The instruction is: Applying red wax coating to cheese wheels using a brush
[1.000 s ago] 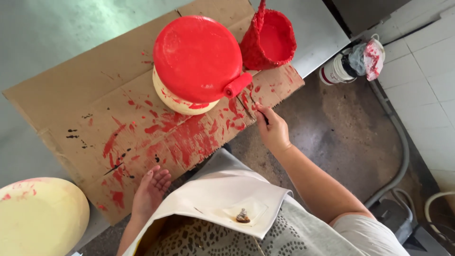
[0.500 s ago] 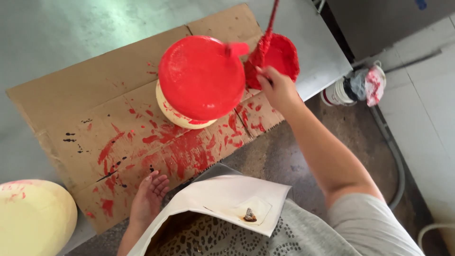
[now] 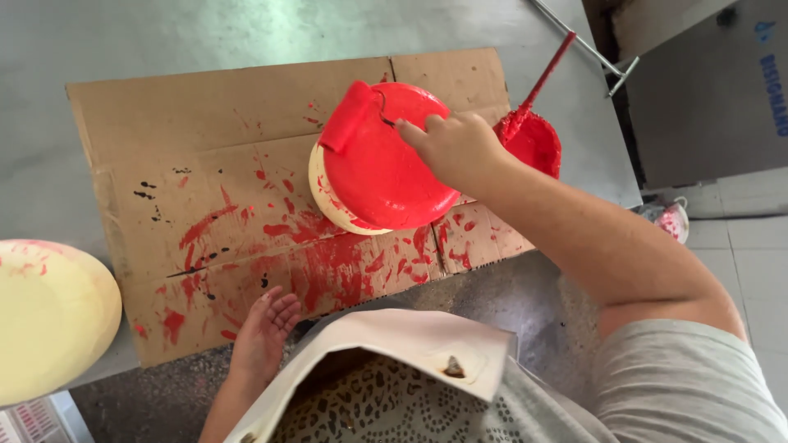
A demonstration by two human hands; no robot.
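My right hand (image 3: 450, 148) grips the handle of a small red paint roller (image 3: 348, 116), whose sleeve lies on the far left of a round dome-shaped object (image 3: 386, 168). The dome's top is coated red and its cream underside shows at the lower left. It sits on a paint-spattered sheet of cardboard (image 3: 205, 164). My left hand (image 3: 263, 332) rests with fingers loosely apart at the cardboard's near edge and holds nothing. Behind my right hand stands a red paint-covered tub (image 3: 538, 141) with a red stick leaning in it.
A cream dome (image 3: 49, 316) with faint red smears sits at the left edge. The cardboard lies on a grey metal table (image 3: 164, 33). A white cloth (image 3: 410, 336) covers my lap. A small bucket with a bag (image 3: 669, 217) stands on the tiled floor at right.
My right hand carried the roller from the cardboard's near right edge up past the tub and onto the dome's top. The view shifted left. My left hand stayed put.
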